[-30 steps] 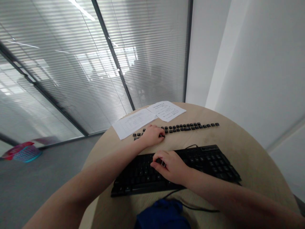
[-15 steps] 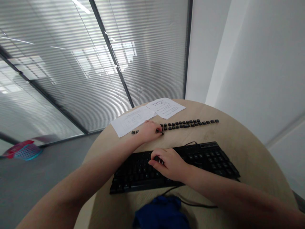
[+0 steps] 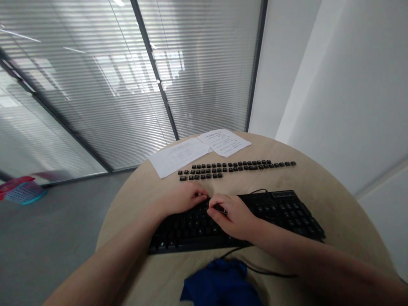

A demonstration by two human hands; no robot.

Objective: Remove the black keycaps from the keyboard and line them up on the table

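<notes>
A black keyboard (image 3: 197,238) lies across the round wooden table. Over its upper middle is my right hand (image 3: 234,216), fingers curled around a small tool with thin metal wires, mostly hidden in the grip. Just to the left, my left hand (image 3: 185,196) rests at the keyboard's top edge, thumb and fingertips drawn together; whatever is between them cannot be made out. Beyond the hands, loose black keycaps (image 3: 253,167) stand in rows on the wood, with a shorter row (image 3: 203,177) nearest my left hand.
Two printed sheets (image 3: 180,156) (image 3: 225,142) lie behind the keycaps. A blue cloth (image 3: 221,284) and a black cable (image 3: 267,273) are at the near side. On the floor at left stands a pink and blue basket (image 3: 25,193). The table's rim (image 3: 321,163) curves before a wall.
My left hand has come back from the keycap rows to the keyboard's top edge, uncovering the left part of the rows. My right hand stays over the keyboard. The view has shifted slightly.
</notes>
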